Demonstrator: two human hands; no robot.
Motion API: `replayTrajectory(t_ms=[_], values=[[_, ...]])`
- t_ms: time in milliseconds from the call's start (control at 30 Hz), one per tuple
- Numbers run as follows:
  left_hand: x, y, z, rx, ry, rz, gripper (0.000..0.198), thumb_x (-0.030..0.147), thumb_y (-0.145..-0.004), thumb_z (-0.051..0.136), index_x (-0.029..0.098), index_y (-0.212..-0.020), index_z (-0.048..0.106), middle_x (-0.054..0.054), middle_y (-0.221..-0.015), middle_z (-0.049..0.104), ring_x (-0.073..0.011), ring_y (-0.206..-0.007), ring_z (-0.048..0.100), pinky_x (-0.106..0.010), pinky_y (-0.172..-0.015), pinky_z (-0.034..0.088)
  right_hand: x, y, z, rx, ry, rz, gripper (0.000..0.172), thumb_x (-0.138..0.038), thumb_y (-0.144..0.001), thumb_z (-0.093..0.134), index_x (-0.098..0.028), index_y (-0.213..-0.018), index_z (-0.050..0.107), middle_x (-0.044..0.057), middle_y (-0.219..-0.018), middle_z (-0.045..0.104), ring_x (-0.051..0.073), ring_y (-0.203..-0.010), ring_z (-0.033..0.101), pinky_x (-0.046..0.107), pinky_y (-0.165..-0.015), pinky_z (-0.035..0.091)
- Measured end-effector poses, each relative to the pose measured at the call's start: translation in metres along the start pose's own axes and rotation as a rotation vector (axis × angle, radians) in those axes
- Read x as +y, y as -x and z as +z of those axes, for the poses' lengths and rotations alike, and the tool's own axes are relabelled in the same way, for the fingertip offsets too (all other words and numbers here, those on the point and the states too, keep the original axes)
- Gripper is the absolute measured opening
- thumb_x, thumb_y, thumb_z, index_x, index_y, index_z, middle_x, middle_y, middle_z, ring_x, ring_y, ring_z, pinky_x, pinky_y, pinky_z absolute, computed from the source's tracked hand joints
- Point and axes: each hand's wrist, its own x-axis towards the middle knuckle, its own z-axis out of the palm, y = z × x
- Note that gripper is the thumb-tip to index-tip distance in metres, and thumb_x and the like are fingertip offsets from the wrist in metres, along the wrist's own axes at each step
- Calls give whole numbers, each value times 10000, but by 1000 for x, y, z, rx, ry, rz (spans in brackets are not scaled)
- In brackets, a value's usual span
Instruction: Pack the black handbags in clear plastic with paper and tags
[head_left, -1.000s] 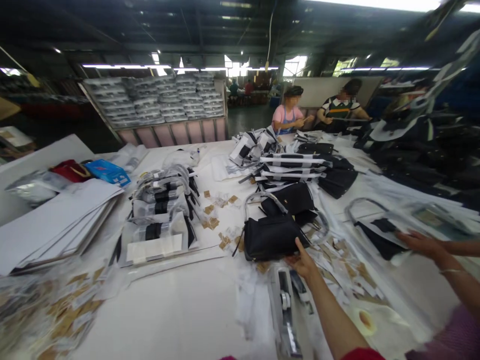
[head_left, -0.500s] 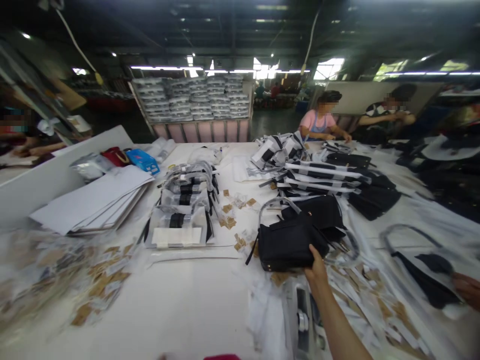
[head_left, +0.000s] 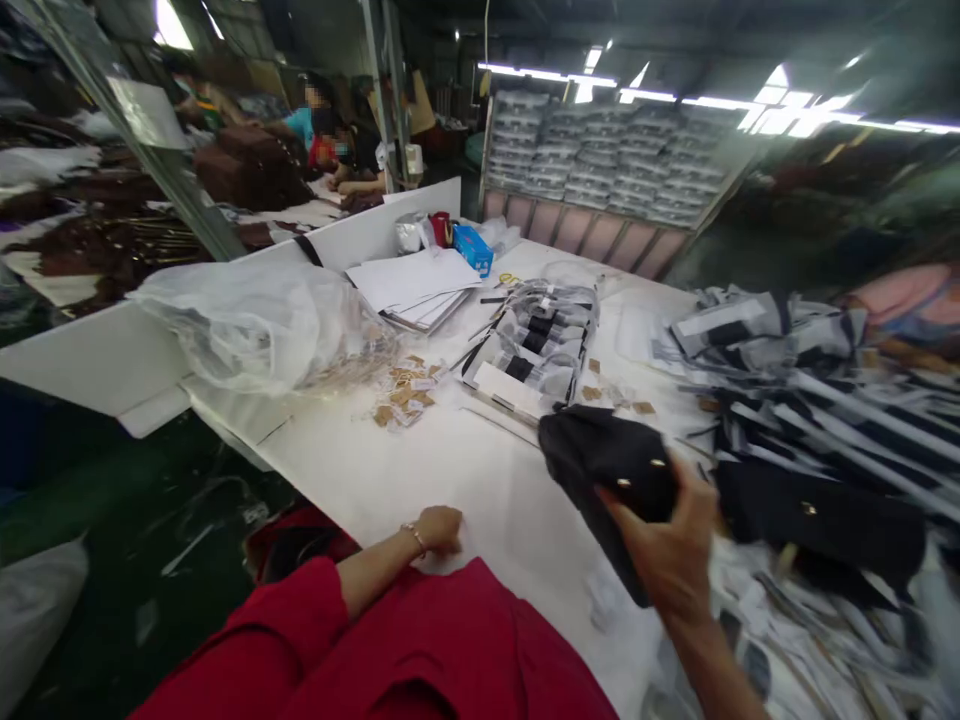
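My right hand [head_left: 667, 555] is closed on a small black handbag [head_left: 615, 465] with gold studs, held tilted just above the white table [head_left: 450, 470]. My left hand [head_left: 439, 528], with a bracelet at the wrist and a red sleeve behind it, rests as a fist on the table's near edge; nothing shows in it. A second black handbag [head_left: 817, 520] lies to the right of the held one.
A big clear plastic bag [head_left: 270, 320] lies at the left edge, with brown paper tags [head_left: 405, 390] beside it. Behind are white boards [head_left: 416, 285], a blue box [head_left: 472, 248], plastic-wrapped bags [head_left: 540, 340] and striped wrapped goods [head_left: 825, 400]. People [head_left: 330, 130] sit far left.
The view has swung to the left. My right hand has lifted the black handbag off the table and brought it nearer. My left hand has come into view on the table edge.
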Motion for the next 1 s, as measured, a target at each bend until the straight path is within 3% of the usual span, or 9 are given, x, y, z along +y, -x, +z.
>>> replayTrajectory(t_ms=[133,200,300,400,467,533,600,833,1000], values=[[-40,15,-22,70,496,75,700,745,-834,386,140,-1082,638,-145,-1028,717,-302,-967,676,-435,-855,535,-57,79,80,-620,-123,-304,627,-375,-812,693,-254,-1385,470,91,-1297,601,260,-1198,553,440,-1032,468],[-70,31,-35,122,771,86,839,821,-821,283,123,-1165,595,-163,-1174,671,-301,-1090,636,-416,-938,505,-52,102,101,-722,-130,-261,464,-355,-869,617,-271,-1317,536,78,-1261,626,243,-1179,571,422,-1022,478],[-114,58,-50,131,1135,12,878,853,-777,357,120,-1219,548,-176,-1280,612,-291,-1182,589,-396,-1001,460,-16,110,107,-528,-5,-77,427,-446,-864,586,-222,-1227,598,125,-1246,626,296,-1210,541,516,-1070,407],[-139,79,-60,61,1246,-35,833,779,-735,570,159,-1286,492,-159,-1328,583,-284,-1202,571,-392,-988,453,18,114,103,-404,135,270,777,-627,-679,697,-130,-1262,567,216,-1321,566,391,-1291,460,582,-1080,353],[-139,84,-65,1,1196,-32,831,724,-718,649,182,-1320,467,-142,-1331,585,-284,-1207,565,-391,-976,453,28,127,102,-455,114,655,895,-711,-611,696,-112,-1264,565,236,-1281,592,409,-1243,511,572,-998,431],[-131,84,-72,-37,1111,-10,838,684,-691,704,182,-1322,477,-139,-1338,582,-293,-1219,555,-389,-976,454,26,144,105,-566,-45,1007,830,-760,-661,618,-146,-1220,609,197,-1200,656,375,-1141,601,523,-888,509],[-117,78,-81,-49,1048,40,854,621,-651,766,173,-1325,492,-147,-1365,564,-299,-1243,537,-380,-998,447,17,156,111,-605,-218,1159,726,-755,-714,577,-183,-1155,657,141,-1169,691,325,-1103,636,465,-866,529],[-92,48,-128,-101,785,238,755,486,-731,728,159,-1366,484,-138,-1370,563,-297,-1227,553,-406,-1052,435,-15,129,130,-353,-330,1047,612,-663,-718,659,-209,-1128,686,60,-1198,701,265,-1165,613,381,-1024,467],[-83,35,-139,228,265,346,758,389,-741,716,157,-1406,437,-168,-1370,545,-329,-1245,528,-486,-1070,412,-14,137,135,-218,35,834,787,-675,-733,618,-145,-1313,563,166,-1261,641,337,-1167,593,495,-1022,455]])
